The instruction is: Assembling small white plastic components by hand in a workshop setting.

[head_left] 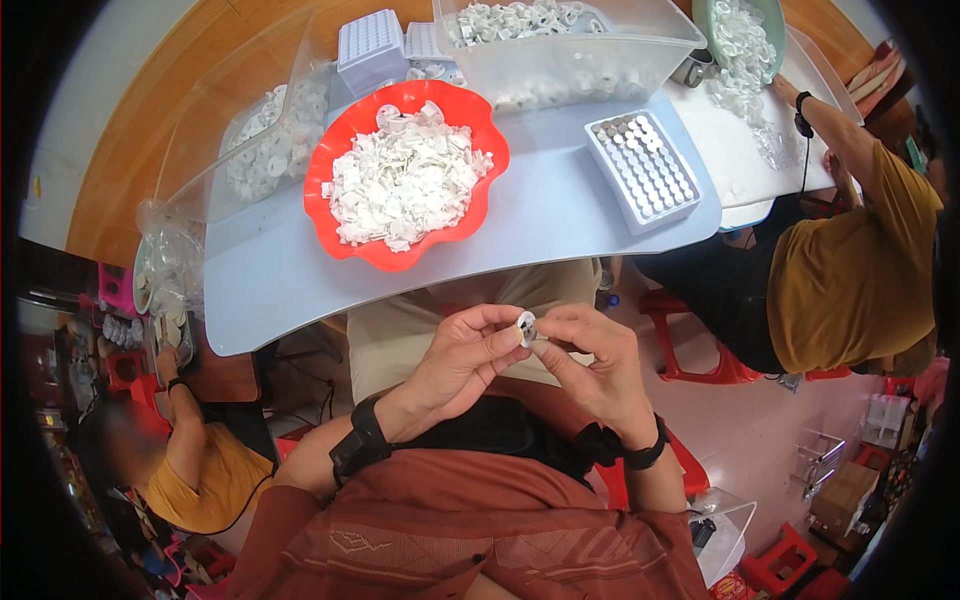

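Above my lap, just short of the table's edge, my left hand (468, 358) pinches a small round white plastic part (526, 324) with a dark middle. The fingertips of my right hand (596, 358) close on the same part from the other side. What the right fingertips may hold besides it is too small to make out. Beyond my hands, a red scalloped bowl (322, 226) heaped with small white pieces (405, 180) rests on the pale blue table (270, 295). To its right stands a white tray (640, 215) with rows of round parts, some silvery at the far end.
Clear bins (600, 60) of white parts line the table's back, beside a stacked grid tray (370, 45). At the right, a co-worker (850, 260) reaches toward a green basin (778, 40) of clear parts. Another person (210, 470) sits at the left. Red stools (700, 370) stand around.
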The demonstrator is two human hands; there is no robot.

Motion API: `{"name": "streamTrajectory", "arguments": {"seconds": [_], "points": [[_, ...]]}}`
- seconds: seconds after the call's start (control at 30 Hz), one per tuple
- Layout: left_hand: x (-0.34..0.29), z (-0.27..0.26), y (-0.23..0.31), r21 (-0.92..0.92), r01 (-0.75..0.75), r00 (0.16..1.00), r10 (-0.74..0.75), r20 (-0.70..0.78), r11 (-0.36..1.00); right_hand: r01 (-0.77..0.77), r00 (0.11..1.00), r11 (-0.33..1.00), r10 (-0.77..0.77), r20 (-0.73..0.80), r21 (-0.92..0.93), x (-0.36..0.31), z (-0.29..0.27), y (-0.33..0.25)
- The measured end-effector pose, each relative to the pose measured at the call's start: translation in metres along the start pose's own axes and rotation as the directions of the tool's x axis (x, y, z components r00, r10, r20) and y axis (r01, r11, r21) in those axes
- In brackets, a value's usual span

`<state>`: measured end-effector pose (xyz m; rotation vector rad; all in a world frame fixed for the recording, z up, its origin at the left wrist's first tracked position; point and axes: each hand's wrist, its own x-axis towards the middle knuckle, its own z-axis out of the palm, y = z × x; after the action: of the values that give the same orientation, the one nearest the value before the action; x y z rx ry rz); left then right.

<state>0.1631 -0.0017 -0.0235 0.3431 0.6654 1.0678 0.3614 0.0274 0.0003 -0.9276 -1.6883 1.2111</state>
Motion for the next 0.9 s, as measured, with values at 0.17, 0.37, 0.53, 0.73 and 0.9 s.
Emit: {"name": "streamTrajectory", "arguments": {"seconds": [0.17,0.37,0.53,0.73,0.9], "points": [[0.000,0.000,0.000,0.000,0.004,1.000,-0.004,0.000,1.000,0.131,0.991,0.971,-0.137,-0.015,-0.198,0.001,0.005,0.000],[0.002,0.001,-0.001,-0.039,0.005,1.000,-0.005,0.013,0.999,0.163,0.985,0.947,-0.173,-0.012,-0.278,-0.003,0.006,0.000],[0.000,0.001,0.001,-0.016,0.029,0.999,-0.029,-0.024,0.999,0.149,0.989,0.933,-0.139,0.054,-0.327,-0.003,0.001,-0.006],[-0.004,0.001,0.005,-0.021,0.020,1.000,-0.019,0.020,1.000,0.188,0.964,0.893,-0.247,-0.096,-0.409,0.021,-0.031,-0.017],[-0.006,0.001,0.009,-0.011,0.020,0.999,-0.019,0.038,1.000,0.083,0.944,0.836,-0.240,-0.225,-0.542,0.068,-0.074,-0.019]]}}
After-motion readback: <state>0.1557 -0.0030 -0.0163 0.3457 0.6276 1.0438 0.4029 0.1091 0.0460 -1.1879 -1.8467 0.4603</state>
